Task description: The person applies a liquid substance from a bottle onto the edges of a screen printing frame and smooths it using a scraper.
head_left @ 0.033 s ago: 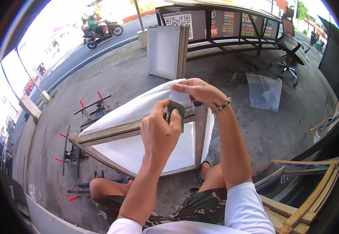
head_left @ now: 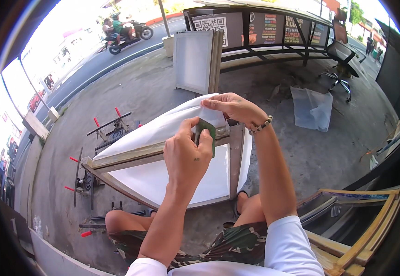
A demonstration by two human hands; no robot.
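Note:
A wooden frame (head_left: 131, 155) with white fabric (head_left: 163, 125) stretched over it rests tilted in front of my knees. My left hand (head_left: 187, 156) grips a small dark green tool (head_left: 206, 129) and presses it against the frame's upper right corner. Just above it, my right hand (head_left: 236, 108) pinches the edge of the white fabric and holds it taut over that corner. A beaded bracelet sits on my right wrist. The face of the tool against the wood is hidden by my fingers.
Another white-meshed frame (head_left: 194, 60) stands upright on the concrete beyond. Metal clamps with red handles (head_left: 111, 124) lie to the left. A clear plastic sheet (head_left: 312, 109) and an office chair (head_left: 341, 69) are at the right; stacked wooden frames (head_left: 370, 216) are at lower right. A motorcycle (head_left: 127, 31) passes on the road.

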